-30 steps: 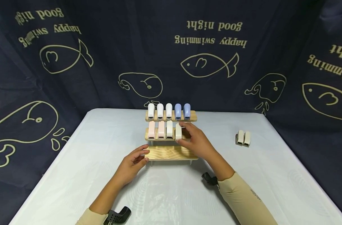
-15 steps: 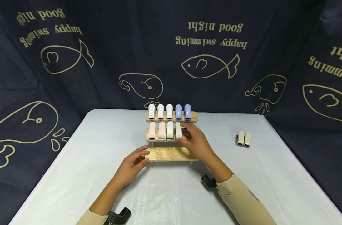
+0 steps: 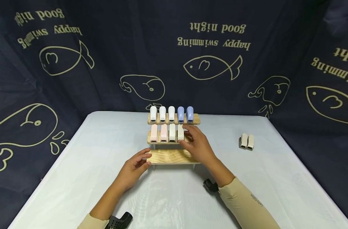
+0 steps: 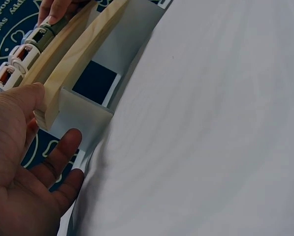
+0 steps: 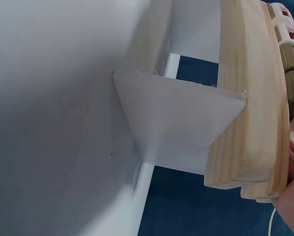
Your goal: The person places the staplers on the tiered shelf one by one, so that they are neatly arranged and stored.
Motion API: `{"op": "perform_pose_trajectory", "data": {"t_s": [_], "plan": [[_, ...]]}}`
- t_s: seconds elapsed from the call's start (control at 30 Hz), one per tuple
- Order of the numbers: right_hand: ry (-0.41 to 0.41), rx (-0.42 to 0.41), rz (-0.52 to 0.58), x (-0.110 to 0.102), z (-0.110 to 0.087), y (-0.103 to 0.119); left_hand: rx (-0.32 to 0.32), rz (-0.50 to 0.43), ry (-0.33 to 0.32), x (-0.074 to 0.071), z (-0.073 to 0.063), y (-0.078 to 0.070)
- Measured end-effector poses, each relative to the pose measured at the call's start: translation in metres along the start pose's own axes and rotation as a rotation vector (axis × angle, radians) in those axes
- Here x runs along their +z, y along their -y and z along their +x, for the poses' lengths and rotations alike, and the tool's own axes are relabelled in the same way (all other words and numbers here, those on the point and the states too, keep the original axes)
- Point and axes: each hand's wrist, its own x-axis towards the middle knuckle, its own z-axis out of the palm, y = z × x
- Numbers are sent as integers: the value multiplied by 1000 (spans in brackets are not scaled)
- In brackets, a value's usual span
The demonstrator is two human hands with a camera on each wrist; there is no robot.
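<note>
A three-tier wooden stand (image 3: 172, 156) rises from the table with mini staplers on its upper two boards. On the middle board, my right hand (image 3: 201, 148) pinches an off-white stapler (image 3: 180, 132) at the right end of the row between thumb and index finger. Beside it stand another off-white stapler (image 3: 172, 132) and two pink staplers (image 3: 153, 133). My left hand (image 3: 132, 173) holds the left end of the lowest board, thumb (image 4: 31, 96) at one edge and index finger at the other, remaining fingers spread. The right wrist view shows mostly the board ends; the pinching fingertips are largely cut off there.
Three white staplers (image 3: 162, 113) and two blue staplers (image 3: 180, 114) line the top board. Two more off-white staplers (image 3: 250, 142) stand together on the white-covered table (image 3: 105, 152) to the right. A dark printed curtain (image 3: 174, 89) hangs behind.
The off-white stapler in my right hand has shifted slightly back and now stands level with its row. My left hand has stayed at the lowest board.
</note>
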Motion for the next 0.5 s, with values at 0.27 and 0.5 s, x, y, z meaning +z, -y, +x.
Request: {"op": "perform_pose_trajectory", "data": {"t_s": [0.27,0.5], "plan": [[-23,7,-13,4,-2,0,-4,-12,2,0,-2,0],[-41,-18,-15,6,-3,-3,0,-14,-2,1,-1,1]]}}
